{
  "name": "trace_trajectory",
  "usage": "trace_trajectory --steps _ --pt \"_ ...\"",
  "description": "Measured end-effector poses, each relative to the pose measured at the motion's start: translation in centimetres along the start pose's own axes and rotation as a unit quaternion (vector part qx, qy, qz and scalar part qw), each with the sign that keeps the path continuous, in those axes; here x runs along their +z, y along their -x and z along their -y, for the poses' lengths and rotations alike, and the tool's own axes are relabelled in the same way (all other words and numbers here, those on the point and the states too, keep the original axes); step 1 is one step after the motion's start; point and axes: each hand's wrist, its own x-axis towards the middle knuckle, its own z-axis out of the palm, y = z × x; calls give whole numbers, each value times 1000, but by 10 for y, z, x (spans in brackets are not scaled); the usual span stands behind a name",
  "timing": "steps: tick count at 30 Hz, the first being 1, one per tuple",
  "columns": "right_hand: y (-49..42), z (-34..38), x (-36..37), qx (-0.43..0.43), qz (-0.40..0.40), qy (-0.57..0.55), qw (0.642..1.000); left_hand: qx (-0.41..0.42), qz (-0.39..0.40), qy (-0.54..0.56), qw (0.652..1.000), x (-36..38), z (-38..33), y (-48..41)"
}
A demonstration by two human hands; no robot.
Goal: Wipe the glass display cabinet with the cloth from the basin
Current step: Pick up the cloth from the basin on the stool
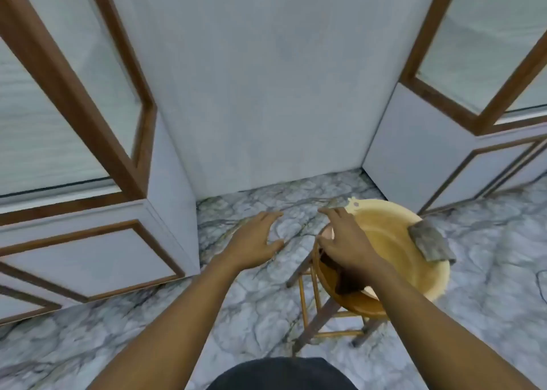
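Note:
A yellow basin [393,238] rests on a wooden stool [322,315] at the right of the marble floor. A grey cloth [430,240] hangs over the basin's right rim. My right hand [344,241] hovers over the basin's left rim with fingers spread and empty. My left hand [254,238] is stretched out flat above the floor, left of the basin, also empty. A glass display cabinet [68,117] with brown wooden frames stands at the left, and a second glass cabinet [479,63] stands at the right.
A plain white wall [266,93] fills the gap between the two cabinets. The marble floor [251,315] runs beneath my arms. A dark patch [340,277] lies inside the basin under my right wrist; what it is cannot be told.

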Motion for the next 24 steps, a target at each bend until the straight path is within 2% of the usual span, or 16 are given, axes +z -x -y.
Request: trace_trajectory --steps 4,7,12,17,24 --pt "25 -30 21 84 27 15 996 -15 97 -29 995 40 -7 -5" --pt "37 -53 40 125 40 6 991 -18 130 -36 991 63 -12 -14" --pt "47 -73 57 114 88 -22 989 -30 168 -23 985 87 -19 -28" --pt "54 -76 64 111 3 0 994 -53 180 -23 982 98 -17 -39" --pt "63 -81 68 24 -150 -21 988 -100 165 9 981 97 -11 -40"
